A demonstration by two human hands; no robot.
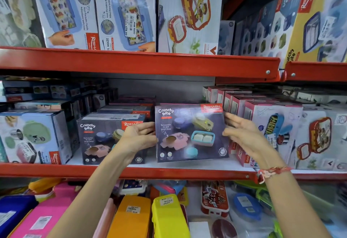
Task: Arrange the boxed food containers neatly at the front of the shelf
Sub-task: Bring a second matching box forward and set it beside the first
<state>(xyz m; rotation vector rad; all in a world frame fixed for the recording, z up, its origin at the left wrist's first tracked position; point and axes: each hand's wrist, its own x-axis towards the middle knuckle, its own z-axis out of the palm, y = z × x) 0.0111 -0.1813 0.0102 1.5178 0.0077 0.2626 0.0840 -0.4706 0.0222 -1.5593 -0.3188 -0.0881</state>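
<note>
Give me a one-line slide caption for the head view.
Both hands, left and right, steady a Crunchy Bite box at the red shelf front.

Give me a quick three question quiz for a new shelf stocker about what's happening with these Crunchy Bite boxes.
1. True or false: both hands are at the sides of one Crunchy Bite box.
2. Which shelf is that box on? A) top, B) middle, C) bottom.
3. Fill in: the second Crunchy Bite box stands to the ___ of the handled one.

Key
1. True: the left hand is at its left edge, and the right hand is at its right edge with open fingers.
2. B: the middle shelf, with the red front rail.
3. Left, set slightly further back.
</note>
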